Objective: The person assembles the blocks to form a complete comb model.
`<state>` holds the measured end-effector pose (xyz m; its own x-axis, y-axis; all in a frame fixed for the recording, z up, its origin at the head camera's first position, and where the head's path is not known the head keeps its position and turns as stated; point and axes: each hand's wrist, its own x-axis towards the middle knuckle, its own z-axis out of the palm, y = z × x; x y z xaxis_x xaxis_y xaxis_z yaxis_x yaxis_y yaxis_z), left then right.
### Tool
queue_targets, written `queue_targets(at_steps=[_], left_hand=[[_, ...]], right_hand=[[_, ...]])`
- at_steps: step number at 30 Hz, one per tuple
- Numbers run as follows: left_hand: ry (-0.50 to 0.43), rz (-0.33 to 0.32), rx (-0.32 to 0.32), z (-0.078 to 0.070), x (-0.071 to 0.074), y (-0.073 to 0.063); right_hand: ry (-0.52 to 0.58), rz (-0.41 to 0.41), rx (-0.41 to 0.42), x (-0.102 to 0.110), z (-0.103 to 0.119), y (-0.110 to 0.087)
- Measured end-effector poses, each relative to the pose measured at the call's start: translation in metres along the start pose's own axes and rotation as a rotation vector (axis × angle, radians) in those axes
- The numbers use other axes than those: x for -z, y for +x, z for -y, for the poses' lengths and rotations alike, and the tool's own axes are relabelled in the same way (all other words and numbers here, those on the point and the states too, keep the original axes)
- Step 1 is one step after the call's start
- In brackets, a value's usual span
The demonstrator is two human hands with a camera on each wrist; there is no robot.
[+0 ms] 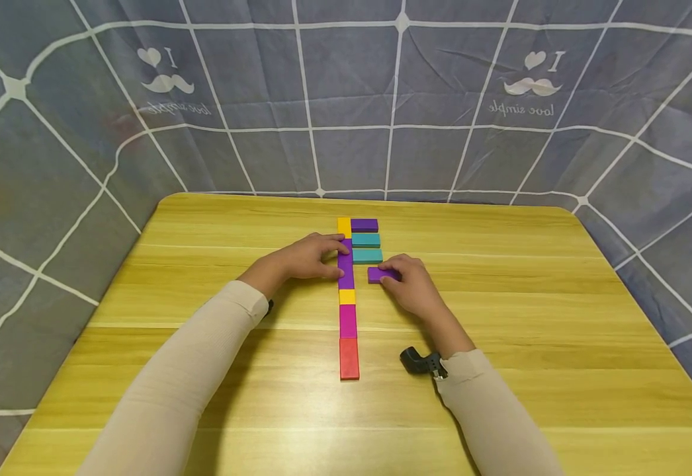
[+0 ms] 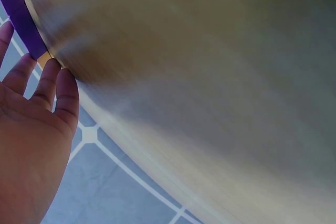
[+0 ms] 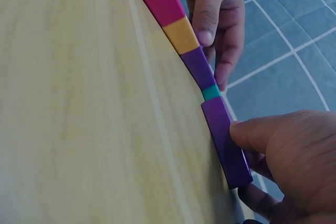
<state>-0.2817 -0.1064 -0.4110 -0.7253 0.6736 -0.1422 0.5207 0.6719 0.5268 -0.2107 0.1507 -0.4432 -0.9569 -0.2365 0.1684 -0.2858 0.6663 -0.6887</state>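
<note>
My right hand pinches a small purple block between thumb and fingers, just right of a straight column of coloured blocks. In the right wrist view that purple block shows its long side, thumb on the near face. My left hand lies at the left side of the column, its loosely extended fingers touching a purple block and reaching up near the yellow block at the far end. Two teal blocks and a dark purple block stick out sideways to the right of the column.
Nearer me the column continues with a yellow block, a magenta block and a red block. All lie on a wooden table. A grey cloth with white lines hangs behind it. A black wrist camera is on the right wrist.
</note>
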Motion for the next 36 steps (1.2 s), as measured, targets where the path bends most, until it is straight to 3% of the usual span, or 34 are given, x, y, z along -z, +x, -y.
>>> queue_targets(at_steps=[18, 27, 36], left_hand=[[0.005, -0.006, -0.002, 0.000, 0.000, 0.001], [0.005, -0.006, -0.001, -0.001, 0.000, 0.002], [0.004, -0.008, -0.004, -0.002, 0.001, 0.002]], right_hand=[[0.015, 0.009, 0.003, -0.010, 0.008, 0.006], [0.036, 0.009, -0.056, -0.012, 0.010, 0.006], [0.048, 0.006, -0.064, -0.014, 0.013, 0.008]])
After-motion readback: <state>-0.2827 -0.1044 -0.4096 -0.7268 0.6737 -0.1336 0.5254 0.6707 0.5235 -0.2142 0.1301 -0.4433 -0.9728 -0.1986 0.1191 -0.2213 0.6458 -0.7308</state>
